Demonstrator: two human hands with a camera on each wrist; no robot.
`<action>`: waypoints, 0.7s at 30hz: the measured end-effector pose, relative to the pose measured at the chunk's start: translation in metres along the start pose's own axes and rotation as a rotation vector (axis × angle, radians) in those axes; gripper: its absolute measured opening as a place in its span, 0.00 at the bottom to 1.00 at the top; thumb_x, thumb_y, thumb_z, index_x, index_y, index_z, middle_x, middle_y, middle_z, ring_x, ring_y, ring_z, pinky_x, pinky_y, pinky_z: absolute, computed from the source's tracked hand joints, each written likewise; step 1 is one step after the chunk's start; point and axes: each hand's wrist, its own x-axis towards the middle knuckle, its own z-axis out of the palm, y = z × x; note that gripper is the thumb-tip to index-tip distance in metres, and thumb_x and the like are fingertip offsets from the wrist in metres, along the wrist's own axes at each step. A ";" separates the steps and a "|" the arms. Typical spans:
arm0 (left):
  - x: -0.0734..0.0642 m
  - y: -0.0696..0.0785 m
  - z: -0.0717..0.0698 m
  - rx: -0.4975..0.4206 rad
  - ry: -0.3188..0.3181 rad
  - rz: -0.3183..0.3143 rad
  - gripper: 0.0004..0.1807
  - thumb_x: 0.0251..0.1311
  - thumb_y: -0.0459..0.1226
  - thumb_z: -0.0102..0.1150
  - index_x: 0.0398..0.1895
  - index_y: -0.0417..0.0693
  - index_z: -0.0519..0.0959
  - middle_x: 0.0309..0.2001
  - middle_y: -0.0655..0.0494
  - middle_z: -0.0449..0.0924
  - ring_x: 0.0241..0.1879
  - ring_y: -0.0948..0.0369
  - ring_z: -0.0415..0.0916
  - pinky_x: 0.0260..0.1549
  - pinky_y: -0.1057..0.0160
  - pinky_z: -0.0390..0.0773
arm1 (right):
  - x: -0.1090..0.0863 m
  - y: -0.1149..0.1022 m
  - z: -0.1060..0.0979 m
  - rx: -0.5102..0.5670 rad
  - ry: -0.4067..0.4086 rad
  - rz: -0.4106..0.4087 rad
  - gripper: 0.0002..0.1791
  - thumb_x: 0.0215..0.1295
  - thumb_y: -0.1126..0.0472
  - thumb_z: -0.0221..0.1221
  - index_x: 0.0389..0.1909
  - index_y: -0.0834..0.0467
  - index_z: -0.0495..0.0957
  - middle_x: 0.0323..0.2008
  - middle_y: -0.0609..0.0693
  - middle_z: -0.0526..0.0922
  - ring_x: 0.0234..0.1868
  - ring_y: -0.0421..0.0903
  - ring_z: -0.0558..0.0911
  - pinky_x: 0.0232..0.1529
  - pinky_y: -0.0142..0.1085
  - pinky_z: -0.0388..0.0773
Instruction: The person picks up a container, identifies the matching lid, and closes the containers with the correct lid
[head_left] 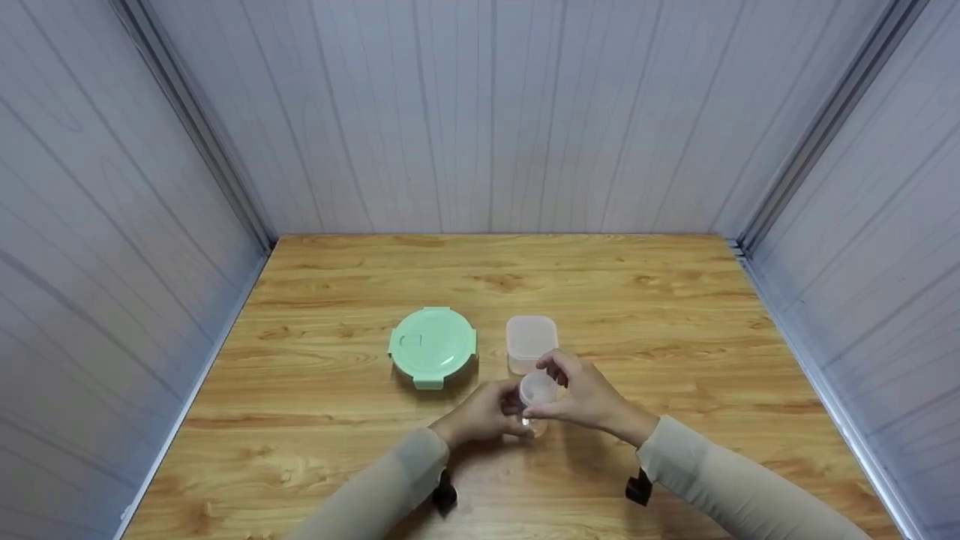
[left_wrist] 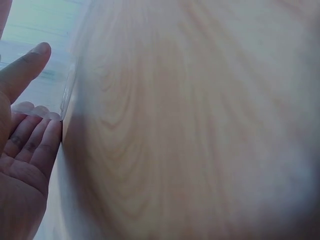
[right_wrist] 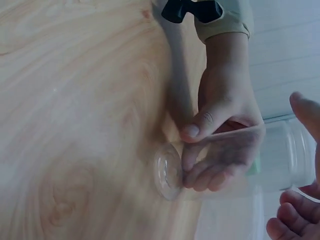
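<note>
A clear jar (head_left: 534, 427) with a whitish translucent lid (head_left: 538, 388) stands upright near the table's middle. My left hand (head_left: 486, 412) grips the jar's side low down, its thumb and fingers on either side of the clear wall (right_wrist: 220, 165). My right hand (head_left: 589, 395) arches over the top, with thumb and fingers around the lid's edge. In the right wrist view, only the right thumb and some fingertips show beside the jar's top. The left wrist view shows the jar's wall (left_wrist: 67, 87) between the left thumb and fingers.
A round container with a mint-green clip lid (head_left: 433, 345) stands to the left, behind my left hand. Just behind the jar is a small square container (head_left: 532, 337) with a translucent lid. Pale panels (head_left: 480, 120) enclose the wooden table (head_left: 300, 420) at back and sides.
</note>
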 end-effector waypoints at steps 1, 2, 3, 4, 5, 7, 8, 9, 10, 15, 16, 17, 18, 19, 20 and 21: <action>0.000 0.000 0.000 -0.004 -0.002 0.000 0.29 0.53 0.31 0.84 0.59 0.47 0.85 0.53 0.58 0.90 0.53 0.67 0.85 0.59 0.67 0.83 | 0.001 0.000 -0.003 0.005 -0.019 -0.001 0.37 0.47 0.49 0.87 0.52 0.62 0.81 0.38 0.49 0.82 0.37 0.45 0.78 0.40 0.31 0.75; 0.001 0.000 0.000 -0.005 -0.004 0.003 0.29 0.53 0.31 0.84 0.60 0.47 0.85 0.54 0.57 0.90 0.53 0.67 0.85 0.60 0.67 0.83 | 0.002 0.000 -0.006 0.010 -0.041 -0.004 0.37 0.48 0.49 0.86 0.53 0.63 0.81 0.38 0.49 0.83 0.38 0.47 0.79 0.41 0.33 0.76; 0.001 0.000 0.000 -0.006 -0.004 0.005 0.30 0.53 0.31 0.84 0.61 0.47 0.84 0.55 0.57 0.90 0.54 0.67 0.85 0.60 0.67 0.83 | 0.003 0.000 -0.009 0.016 -0.064 -0.009 0.37 0.49 0.49 0.86 0.54 0.63 0.81 0.40 0.50 0.83 0.39 0.48 0.79 0.43 0.35 0.77; 0.001 0.000 0.000 -0.003 -0.004 0.007 0.31 0.53 0.31 0.84 0.62 0.46 0.84 0.55 0.56 0.90 0.54 0.66 0.85 0.61 0.67 0.82 | 0.005 0.000 -0.013 0.024 -0.089 -0.013 0.36 0.51 0.50 0.85 0.55 0.64 0.82 0.41 0.51 0.84 0.41 0.49 0.80 0.45 0.36 0.78; 0.001 0.000 0.000 0.001 -0.003 0.008 0.31 0.53 0.32 0.84 0.62 0.46 0.84 0.56 0.55 0.90 0.54 0.66 0.85 0.61 0.67 0.82 | 0.006 0.001 -0.017 0.038 -0.117 -0.019 0.35 0.53 0.51 0.84 0.56 0.65 0.82 0.43 0.53 0.85 0.43 0.49 0.80 0.47 0.37 0.79; 0.002 0.000 0.000 0.007 0.001 0.010 0.32 0.53 0.32 0.84 0.63 0.46 0.84 0.57 0.55 0.90 0.55 0.66 0.85 0.61 0.67 0.82 | 0.010 0.003 -0.025 0.066 -0.175 -0.029 0.33 0.56 0.53 0.82 0.57 0.65 0.83 0.47 0.55 0.87 0.46 0.49 0.81 0.51 0.39 0.80; 0.002 0.000 0.000 0.011 0.003 0.011 0.32 0.53 0.32 0.84 0.64 0.46 0.83 0.57 0.55 0.90 0.55 0.66 0.85 0.62 0.66 0.82 | 0.012 0.004 -0.029 0.078 -0.204 -0.034 0.32 0.58 0.54 0.81 0.58 0.65 0.83 0.48 0.56 0.87 0.47 0.49 0.82 0.52 0.39 0.81; 0.002 0.000 0.000 0.017 0.006 0.011 0.33 0.53 0.32 0.84 0.64 0.46 0.83 0.57 0.55 0.89 0.56 0.65 0.84 0.62 0.66 0.82 | 0.014 0.005 -0.033 0.090 -0.232 -0.038 0.31 0.59 0.56 0.80 0.59 0.66 0.83 0.49 0.57 0.87 0.48 0.48 0.82 0.53 0.38 0.81; 0.002 0.000 -0.001 0.022 0.008 0.012 0.33 0.54 0.33 0.84 0.64 0.46 0.83 0.58 0.55 0.89 0.56 0.65 0.84 0.62 0.66 0.82 | 0.017 0.007 -0.036 0.102 -0.259 -0.043 0.30 0.60 0.57 0.79 0.60 0.66 0.82 0.49 0.58 0.87 0.49 0.49 0.82 0.53 0.38 0.81; 0.003 0.000 -0.001 0.027 0.007 0.015 0.35 0.54 0.33 0.84 0.67 0.46 0.82 0.59 0.56 0.89 0.58 0.65 0.84 0.63 0.65 0.81 | 0.028 0.012 -0.047 0.173 -0.391 -0.073 0.31 0.63 0.62 0.76 0.66 0.67 0.80 0.52 0.63 0.86 0.51 0.52 0.82 0.56 0.42 0.83; 0.002 0.000 -0.001 0.026 0.006 0.017 0.35 0.54 0.33 0.84 0.67 0.46 0.82 0.60 0.56 0.89 0.58 0.65 0.84 0.63 0.65 0.81 | 0.030 0.013 -0.048 0.184 -0.415 -0.082 0.32 0.63 0.63 0.76 0.67 0.66 0.80 0.53 0.64 0.85 0.52 0.53 0.82 0.57 0.43 0.82; 0.002 0.000 -0.001 0.025 0.004 0.019 0.35 0.54 0.33 0.84 0.67 0.46 0.82 0.60 0.56 0.89 0.58 0.65 0.84 0.63 0.65 0.81 | 0.032 0.014 -0.048 0.194 -0.440 -0.092 0.32 0.63 0.63 0.76 0.67 0.66 0.79 0.54 0.64 0.85 0.52 0.53 0.82 0.57 0.44 0.82; 0.002 0.000 -0.001 0.018 0.001 0.022 0.34 0.54 0.33 0.84 0.67 0.46 0.82 0.59 0.55 0.89 0.58 0.65 0.84 0.63 0.65 0.81 | 0.033 0.014 -0.048 0.201 -0.461 -0.105 0.33 0.62 0.63 0.76 0.68 0.66 0.79 0.56 0.64 0.85 0.53 0.52 0.81 0.57 0.46 0.82; 0.001 0.000 -0.001 0.015 0.000 0.023 0.34 0.54 0.33 0.84 0.66 0.46 0.83 0.59 0.55 0.89 0.57 0.65 0.84 0.63 0.65 0.82 | 0.035 0.015 -0.048 0.205 -0.481 -0.117 0.33 0.61 0.63 0.76 0.68 0.65 0.80 0.57 0.64 0.84 0.53 0.52 0.81 0.58 0.47 0.82; 0.001 0.000 -0.001 0.009 -0.002 0.022 0.34 0.54 0.33 0.84 0.66 0.46 0.83 0.59 0.55 0.89 0.57 0.65 0.84 0.63 0.65 0.82 | 0.036 0.016 -0.048 0.204 -0.499 -0.130 0.33 0.61 0.63 0.76 0.67 0.65 0.80 0.58 0.64 0.84 0.54 0.51 0.81 0.58 0.47 0.82; 0.001 0.000 -0.001 0.009 -0.004 0.022 0.34 0.54 0.33 0.84 0.66 0.46 0.83 0.59 0.55 0.89 0.58 0.65 0.84 0.63 0.65 0.82 | 0.038 0.017 -0.047 0.202 -0.514 -0.142 0.33 0.60 0.62 0.76 0.67 0.64 0.80 0.58 0.64 0.84 0.54 0.49 0.81 0.58 0.48 0.82</action>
